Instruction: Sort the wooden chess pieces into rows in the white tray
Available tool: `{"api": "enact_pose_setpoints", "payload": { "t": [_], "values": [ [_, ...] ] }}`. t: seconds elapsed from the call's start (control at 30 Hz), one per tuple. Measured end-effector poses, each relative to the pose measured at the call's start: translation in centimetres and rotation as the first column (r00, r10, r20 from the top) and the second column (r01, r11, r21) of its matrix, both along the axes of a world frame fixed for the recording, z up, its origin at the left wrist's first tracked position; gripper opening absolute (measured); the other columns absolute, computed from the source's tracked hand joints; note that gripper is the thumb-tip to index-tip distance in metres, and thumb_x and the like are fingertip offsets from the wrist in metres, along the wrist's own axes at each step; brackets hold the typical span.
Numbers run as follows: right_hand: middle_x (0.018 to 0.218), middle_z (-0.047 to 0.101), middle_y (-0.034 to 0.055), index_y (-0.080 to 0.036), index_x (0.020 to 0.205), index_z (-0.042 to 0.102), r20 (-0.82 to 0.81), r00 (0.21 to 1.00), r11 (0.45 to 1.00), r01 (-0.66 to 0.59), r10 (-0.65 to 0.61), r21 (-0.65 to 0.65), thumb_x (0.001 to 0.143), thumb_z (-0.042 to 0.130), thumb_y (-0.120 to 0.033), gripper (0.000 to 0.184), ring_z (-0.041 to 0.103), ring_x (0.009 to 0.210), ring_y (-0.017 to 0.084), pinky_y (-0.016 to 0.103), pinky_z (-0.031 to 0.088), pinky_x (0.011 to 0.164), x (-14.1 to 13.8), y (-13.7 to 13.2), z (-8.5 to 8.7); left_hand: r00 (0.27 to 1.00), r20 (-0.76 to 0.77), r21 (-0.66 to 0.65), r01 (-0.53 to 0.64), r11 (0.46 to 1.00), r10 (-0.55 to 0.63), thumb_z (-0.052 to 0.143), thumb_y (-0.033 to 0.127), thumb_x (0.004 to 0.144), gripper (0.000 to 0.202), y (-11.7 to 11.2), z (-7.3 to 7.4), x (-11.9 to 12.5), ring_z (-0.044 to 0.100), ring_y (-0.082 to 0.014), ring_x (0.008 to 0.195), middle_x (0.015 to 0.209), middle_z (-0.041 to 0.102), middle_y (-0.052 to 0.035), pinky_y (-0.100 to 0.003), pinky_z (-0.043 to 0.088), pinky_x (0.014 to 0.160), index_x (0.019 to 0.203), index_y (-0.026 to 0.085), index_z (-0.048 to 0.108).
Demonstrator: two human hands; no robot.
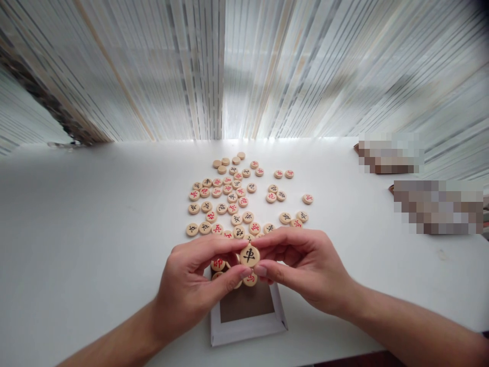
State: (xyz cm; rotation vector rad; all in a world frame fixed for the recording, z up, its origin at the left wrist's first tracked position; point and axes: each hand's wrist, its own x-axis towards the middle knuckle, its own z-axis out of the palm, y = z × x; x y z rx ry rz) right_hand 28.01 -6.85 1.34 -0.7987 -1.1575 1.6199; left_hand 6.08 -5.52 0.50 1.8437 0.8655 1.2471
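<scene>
Between the fingertips of my left hand [206, 270] and my right hand [301, 265] is a round wooden Chinese chess piece [249, 256] with a black character facing me. Both hands are closed on its edges, thumbs below and index fingers above. Under it lies a shallow white box [250, 331] with a brown bottom. Inside the box, at its far end, are several pieces, among them a red-marked piece [250, 278] and another red-marked piece [218, 263] partly behind my left fingers. My hands hide the box's far part.
Beyond my hands, many loose chess pieces [233, 197] with red or black characters are spread on the white table [95, 229]. Several plain-faced pieces [222, 169] lie at the back. Two blurred objects [435, 206] stand at right. Striped curtains [244, 71] hang behind the table.
</scene>
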Motion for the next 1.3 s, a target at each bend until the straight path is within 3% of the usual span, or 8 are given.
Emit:
{"api": "enact_pose_setpoints", "payload": {
  "t": [0.3,0.43,0.53,0.83,0.97,1.13,1.3],
  "values": [
    [0.086,0.084,0.0045,-0.025,0.123,0.085,0.083,0.996,0.989,-0.007,-0.005,0.146,0.089,0.085,-0.009,0.037,0.077,0.071,0.012,0.019,0.064,0.067,0.1,0.0,-0.1,1.0,-0.019,-0.051,0.011,0.999,-0.012,0.085,0.019,0.091,0.026,-0.1,0.1,-0.1,0.079,-0.0178,0.076,0.085,0.085,-0.0049,-0.024,0.063,0.069,0.117,0.022,0.085],
    [0.09,0.084,0.0069,-0.022,0.12,0.085,0.165,0.984,0.967,0.023,-0.067,0.255,0.092,0.083,-0.013,0.029,0.078,0.074,0.014,0.021,0.065,0.069,0.2,0.1,-0.3,0.999,-0.038,-0.072,-0.012,0.997,0.009,0.086,0.018,0.091,0.026,-0.1,0.2,-0.2,0.079,-0.0142,0.076,0.085,0.085,-0.0013,-0.02,0.063,0.072,0.116,0.024,0.086],
    [0.09,0.083,0.0059,-0.022,0.118,0.084,0.189,0.979,0.965,0.026,-0.078,0.262,0.091,0.083,-0.012,0.028,0.078,0.073,0.014,0.021,0.065,0.068,0.2,0.1,-0.4,0.999,-0.031,-0.068,-0.024,0.997,0.022,0.087,0.018,0.091,0.025,0.0,0.1,-0.2,0.08,-0.0121,0.078,0.091,0.086,0.0002,-0.016,0.062,0.073,0.114,0.026,0.086],
    [0.082,0.082,0.004,-0.019,0.102,0.086,0.197,0.979,0.982,0.02,-0.058,0.185,0.089,0.085,-0.013,0.014,0.074,0.07,0.011,0.016,0.059,0.064,0.1,0.0,0.0,1.0,0.007,0.014,-0.011,1.0,0.011,0.084,0.01,0.092,0.025,-0.1,0.0,-0.1,0.076,-0.0093,0.078,0.093,0.086,0.0021,-0.015,0.06,0.072,0.112,0.026,0.086],
    [0.08,0.081,0.0038,-0.019,0.1,0.086,0.144,0.99,0.998,-0.012,0.002,0.066,0.09,0.087,-0.019,0.011,0.074,0.069,0.011,0.016,0.06,0.066,0.0,0.0,0.2,1.0,0.005,0.027,0.005,1.0,-0.005,0.084,0.013,0.093,0.022,0.0,0.0,0.0,0.075,-0.0092,0.078,0.092,0.085,0.0019,-0.016,0.06,0.074,0.111,0.025,0.085],
    [0.072,0.079,0.0038,-0.016,0.089,0.082,0.06,0.996,0.987,-0.051,0.061,-0.155,0.084,0.095,-0.028,0.018,0.073,0.065,0.012,0.019,0.062,0.065,0.0,0.1,0.6,1.0,0.012,0.049,0.005,0.999,-0.006,0.087,0.014,0.091,0.029,-0.2,-0.1,0.1,0.074,-0.0087,0.076,0.09,0.084,0.0022,-0.015,0.059,0.072,0.118,0.024,0.083],
    [0.065,0.076,0.0043,-0.013,0.079,0.078,0.045,0.992,0.968,-0.108,0.121,-0.228,0.085,0.094,-0.035,0.027,0.07,0.058,0.011,0.018,0.06,0.06,0.0,0.2,1.1,0.999,0.001,0.101,0.046,0.994,-0.046,0.088,0.017,0.09,0.029,-0.2,-0.1,0.2,0.075,-0.0099,0.076,0.09,0.084,-0.0009,-0.017,0.06,0.074,0.118,0.02,0.082]
  ]
}}
